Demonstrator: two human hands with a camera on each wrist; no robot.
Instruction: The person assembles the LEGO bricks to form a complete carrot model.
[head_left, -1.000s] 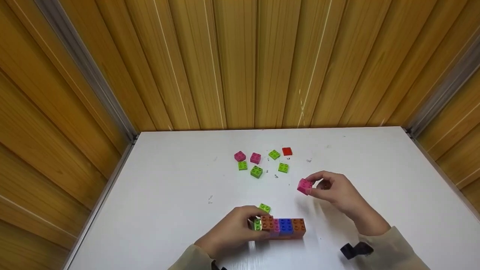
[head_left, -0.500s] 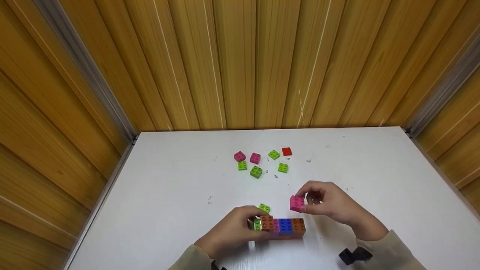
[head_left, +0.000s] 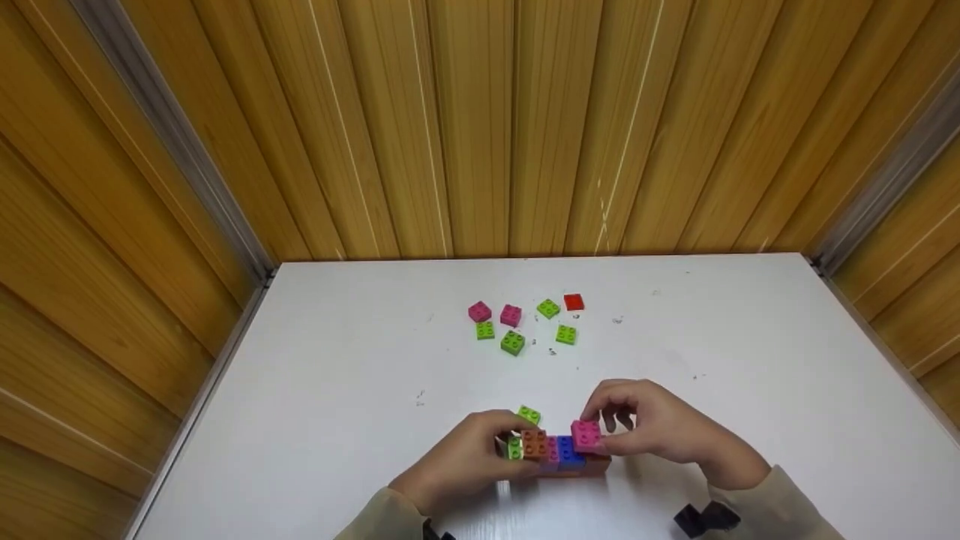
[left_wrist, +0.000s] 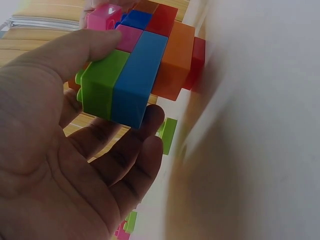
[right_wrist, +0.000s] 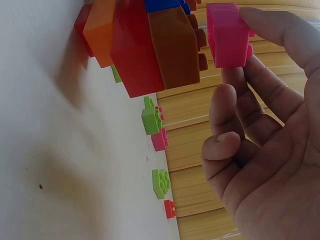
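My left hand [head_left: 476, 456] grips the left end of a stack of toy building bricks [head_left: 568, 454], thumb in front and fingers behind. Red, orange, blue, green and brown bricks form its layers in the left wrist view, the thumb lying on a pink one. Between thumb and fingers, my right hand [head_left: 660, 421] pinches a pink brick [right_wrist: 232, 37] over the stack's right end. A small gap separates it from the studs of the brown brick [right_wrist: 175, 47] in the right wrist view. Just behind the stack lies a thin light green brick [head_left: 529, 414].
Farther back on the white table [head_left: 337, 360] lie several loose bricks, among them a pink brick [head_left: 511, 315], a green brick [head_left: 513, 343] and a flat red brick [head_left: 574, 301]. Wood-patterned panels [head_left: 480, 135] wall the table's back and sides.
My right hand has brought the pink brick leftward and toward me, from right of the stack to above its right end. The left hand and the stack have stayed in place.
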